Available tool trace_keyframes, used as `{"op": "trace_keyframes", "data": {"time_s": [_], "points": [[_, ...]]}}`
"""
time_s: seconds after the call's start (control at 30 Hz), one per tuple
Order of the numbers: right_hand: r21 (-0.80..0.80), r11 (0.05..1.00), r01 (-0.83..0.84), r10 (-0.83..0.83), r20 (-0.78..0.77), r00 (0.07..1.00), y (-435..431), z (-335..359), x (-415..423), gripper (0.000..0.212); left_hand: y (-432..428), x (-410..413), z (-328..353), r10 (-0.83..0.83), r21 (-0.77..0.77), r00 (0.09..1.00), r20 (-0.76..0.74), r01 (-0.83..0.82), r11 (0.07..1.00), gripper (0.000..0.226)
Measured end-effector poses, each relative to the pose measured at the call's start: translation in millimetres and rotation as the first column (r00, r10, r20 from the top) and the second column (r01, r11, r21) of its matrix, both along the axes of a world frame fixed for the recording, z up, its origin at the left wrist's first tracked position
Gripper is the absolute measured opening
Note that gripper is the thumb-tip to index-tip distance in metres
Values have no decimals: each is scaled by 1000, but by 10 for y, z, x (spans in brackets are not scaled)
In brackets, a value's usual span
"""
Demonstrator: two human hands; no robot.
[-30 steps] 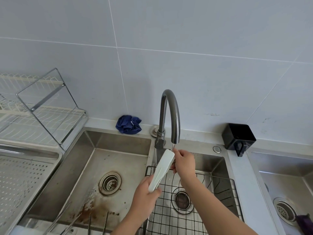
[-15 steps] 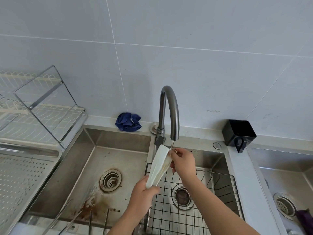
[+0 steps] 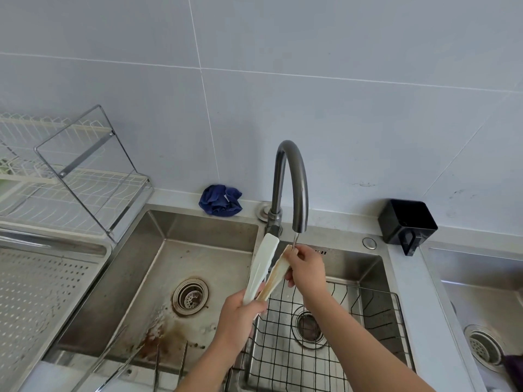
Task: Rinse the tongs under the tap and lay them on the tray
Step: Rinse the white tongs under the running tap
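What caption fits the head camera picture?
Left hand holds the white tongs, right hand pinches one arm under the running tap.

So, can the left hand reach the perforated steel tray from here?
Probably yes: the left hand, gripping the white plastic tongs, has only the open left sink basin between it and the perforated steel tray.

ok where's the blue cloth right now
In the head view, the blue cloth sits crumpled on the counter ledge behind the left sink basin, just left of the tap.

Grey counter (image 3: pixel 404 278) with blue cloth (image 3: pixel 220 200), black holder (image 3: pixel 407 222), dish rack (image 3: pixel 70 188)
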State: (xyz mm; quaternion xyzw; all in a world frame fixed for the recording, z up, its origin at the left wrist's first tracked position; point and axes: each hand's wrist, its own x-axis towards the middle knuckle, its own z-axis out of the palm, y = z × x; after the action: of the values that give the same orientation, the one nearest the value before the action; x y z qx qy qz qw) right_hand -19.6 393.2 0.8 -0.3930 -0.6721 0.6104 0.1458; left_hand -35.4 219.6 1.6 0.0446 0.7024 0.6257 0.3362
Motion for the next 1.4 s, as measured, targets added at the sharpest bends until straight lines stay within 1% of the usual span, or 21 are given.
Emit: {"op": "trace_keyframes", "data": {"time_s": [0.07, 0.1, 0.17, 0.23, 0.3, 0.37, 0.4, 0.43, 0.47, 0.57, 0.63, 0.7, 0.73, 0.8, 0.9, 1.0, 1.1, 1.17, 1.27, 1.33, 1.4], "points": [[-33, 999, -7, 7, -18, 1000, 5, 3, 7, 15, 17, -18, -2, 0, -4, 1000, 16, 0, 1000, 47], [-28, 999, 17, -17, -21, 1000, 19, 10, 5, 14, 33, -32, 2, -11, 0, 1000, 19, 11, 1000, 50], [12, 996, 90, -89, -26, 996, 56, 22, -5, 17, 78, -61, 27, -43, 12, 999, 6, 43, 999, 53], [44, 991, 127, -125, -35, 992, 79, 41, -16, 21, 125, -94, 38, -51, 22, 999, -3, 51, 998, 50], [28, 995, 93, -92, -38, 995, 84, 48, -22, 20, 132, -123, 19, -41, 15, 999, -9, 41, 999, 48], [8, 1000, 21, -21, -33, 999, 70, 47, -10, 25, 104, -142, -21, -30, 2, 999, -16, 30, 1000, 51], [11, 1000, 5, -5, -29, 1000, 66, 41, -1, 28, 85, -144, -41, -26, -6, 999, -18, 26, 1000, 53], [30, 999, 14, -13, -26, 1000, 66, 31, 10, 25, 72, -141, -57, -28, -12, 999, -18, 28, 1000, 54], [54, 998, 40, -39, -26, 999, 71, 28, 19, 20, 66, -130, -71, -33, -8, 999, -17, 33, 999, 51], [130, 986, 106, -104, -20, 994, 91, -5, 25, 22, 83, -90, -82, -49, 9, 999, -21, 50, 999, 37], [163, 981, 104, -96, -54, 994, 58, -34, 42, 19, 87, -79, -77, -48, 7, 999, -21, 48, 999, 36], [176, 982, 66, -48, -105, 993, -5, -45, 82, 22, 80, -93, -76, -25, 11, 1000, 2, 25, 1000, 38], [137, 990, 41, -21, -143, 989, -33, -38, 106, 25, 72, -102, -70, -15, 12, 1000, 14, 15, 1000, 41], [-27, 999, -20, 14, -213, 977, -73, 0, 128, 30, 57, -116, -62, 3, 13, 1000, 25, -4, 1000, 47], [-269, 962, -44, -36, -284, 958, -100, 26, 117, 35, 55, -108, -54, 18, 9, 1000, 8, -18, 1000, 43], [-382, 922, -58, -74, -324, 943, -102, 11, 121, 30, 60, -96, -34, 18, 23, 1000, 4, -18, 1000, 48], [-444, 886, -137, -25, -340, 940, -87, -38, 136, 29, 34, -105, -25, 16, 23, 1000, 7, -16, 1000, 54], [-391, 909, -144, 17, -309, 951, -73, -49, 120, 29, 16, -106, -26, 23, 20, 1000, 11, -23, 1000, 54], [-183, 982, -53, 12, -218, 976, -100, -61, 76, 35, 5, -86, -48, 25, 5, 1000, 9, -25, 1000, 51], [-41, 998, -47, 39, -167, 985, -152, -116, 70, 38, 3, -72, -71, 34, -6, 999, -9, -34, 999, 48], [-35, 998, -43, 36, -172, 984, -196, -162, 82, 35, 3, -70, -84, 44, -23, 998, -35, -44, 999, 48]]}}
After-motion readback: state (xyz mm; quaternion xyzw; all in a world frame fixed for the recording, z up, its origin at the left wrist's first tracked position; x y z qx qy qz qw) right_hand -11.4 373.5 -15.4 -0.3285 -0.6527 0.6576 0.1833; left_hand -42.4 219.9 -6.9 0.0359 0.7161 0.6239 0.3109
